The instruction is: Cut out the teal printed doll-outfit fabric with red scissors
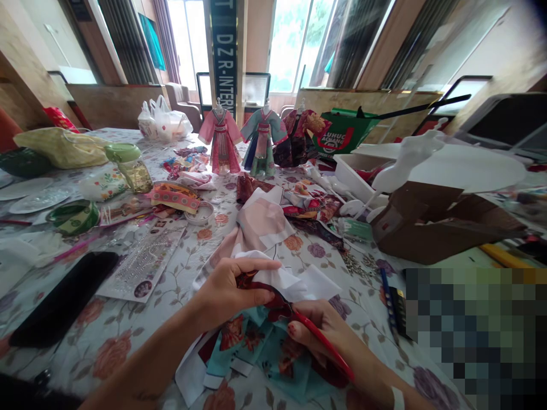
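Note:
My left hand (245, 285) pinches a piece of dark red fabric (277, 299) between thumb and fingers. In my right hand (320, 327) is a pair of red-handled scissors (327, 344), their tip at the edge of the dark red fabric. The blades are mostly hidden by the cloth and fingers. Under both hands lies turquoise printed fabric (256, 341) with red and brown motifs. White fabric (314, 282) is bunched just beyond my fingers, and pale pink fabric (262, 219) spreads farther back.
Small dressed doll forms stand at the back, one in a pink robe (220, 139). On the right are a brown cardboard box (423, 228) and a white mannequin torso (410, 151). A black phone-like slab (64, 299) and a sheet of beads (143, 259) lie left on the flowered tablecloth (113, 350).

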### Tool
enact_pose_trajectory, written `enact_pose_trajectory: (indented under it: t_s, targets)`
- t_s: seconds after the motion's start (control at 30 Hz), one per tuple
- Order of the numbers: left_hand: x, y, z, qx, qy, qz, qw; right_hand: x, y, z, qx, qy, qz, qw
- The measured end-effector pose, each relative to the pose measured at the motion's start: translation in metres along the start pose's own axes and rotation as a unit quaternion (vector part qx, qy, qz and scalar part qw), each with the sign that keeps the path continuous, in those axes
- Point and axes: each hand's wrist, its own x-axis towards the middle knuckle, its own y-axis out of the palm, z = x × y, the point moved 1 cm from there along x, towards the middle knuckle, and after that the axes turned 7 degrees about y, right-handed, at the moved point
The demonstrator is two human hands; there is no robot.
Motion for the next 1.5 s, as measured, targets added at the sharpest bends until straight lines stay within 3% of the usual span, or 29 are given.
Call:
enact_pose_trajectory:
  t_s: [0.5,0.63,0.8,1.5]
  targets:
    - [0.001,-0.003,0.0,0.029,0.002,0.003,1.0,-0.005,0.005,0.002,-0.035,-0.001,-0.057,0.998]
    - [0.0,-0.003,-0.001,0.059,0.009,-0.003,0.998,-0.004,0.004,-0.001,-0.023,0.012,-0.048,0.999]
    - [0.0,-0.002,-0.001,0.024,0.001,-0.003,1.0,0.0,0.0,-0.002,-0.02,0.01,-0.021,1.0]
    - [0.0,0.002,0.002,-0.005,-0.004,0.007,1.0,-0.004,0.007,0.008,-0.048,0.005,-0.048,0.998]
